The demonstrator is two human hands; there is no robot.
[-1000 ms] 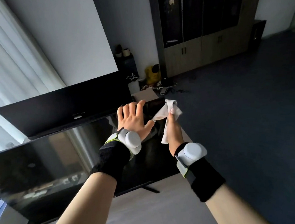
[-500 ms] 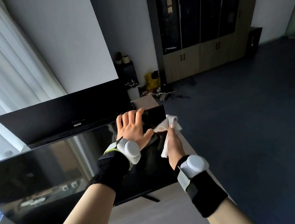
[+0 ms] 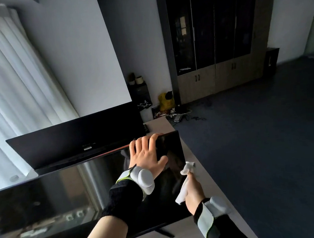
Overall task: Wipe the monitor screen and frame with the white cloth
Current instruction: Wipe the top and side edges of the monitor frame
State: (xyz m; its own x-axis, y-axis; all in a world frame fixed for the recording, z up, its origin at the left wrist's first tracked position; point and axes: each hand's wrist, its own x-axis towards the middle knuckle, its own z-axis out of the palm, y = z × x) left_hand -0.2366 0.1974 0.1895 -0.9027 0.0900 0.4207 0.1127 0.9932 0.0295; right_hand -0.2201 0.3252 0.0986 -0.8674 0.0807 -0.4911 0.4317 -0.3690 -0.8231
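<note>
Two monitors (image 3: 64,199), one cloth (image 3: 184,184), two hands (image 3: 146,156)

The left hand (image 3: 148,157) lies flat on the monitor (image 3: 64,199) screen, fingertips over its top edge. The right hand (image 3: 194,191) holds the white cloth (image 3: 184,184) against the monitor's right edge, above the bench (image 3: 204,171).

The monitor (image 3: 64,199) runs off the left edge; the white cloth (image 3: 184,184) hides the right hand's fingers.
</note>
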